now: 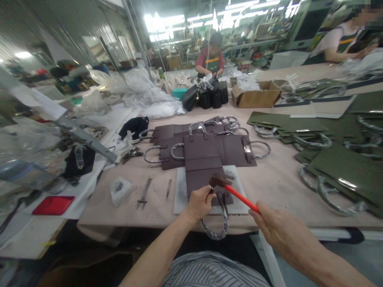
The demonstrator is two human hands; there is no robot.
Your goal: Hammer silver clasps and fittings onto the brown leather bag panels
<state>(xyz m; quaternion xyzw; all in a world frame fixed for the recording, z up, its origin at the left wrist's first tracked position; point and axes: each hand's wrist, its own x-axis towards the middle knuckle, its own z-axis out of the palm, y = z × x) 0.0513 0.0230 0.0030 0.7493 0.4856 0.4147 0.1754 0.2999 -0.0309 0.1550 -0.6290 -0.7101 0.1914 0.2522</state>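
Note:
My right hand (277, 225) is closed around the red handle of a hammer (239, 196). The dark hammer head is over the fingertips of my left hand (200, 203). Those fingers are pinched together on something small, mostly hidden under the head. Beneath them a dark brown leather bag piece (203, 163) lies flat, its near end over a pale board (180, 191). A plastic-wrapped handle (216, 235) on this piece hangs over the table's front edge. Left of the board are a thin metal rod (169, 189) and a two-pronged metal tool (145, 194).
More brown bag pieces (236, 148) lie behind the board. Green bag pieces (344, 175) are stacked at right. A clear plastic bag (120, 190) and a red case (54, 205) lie at left. A cardboard box (256, 95) and black bags (205, 95) stand farther back, near a co-worker (210, 59).

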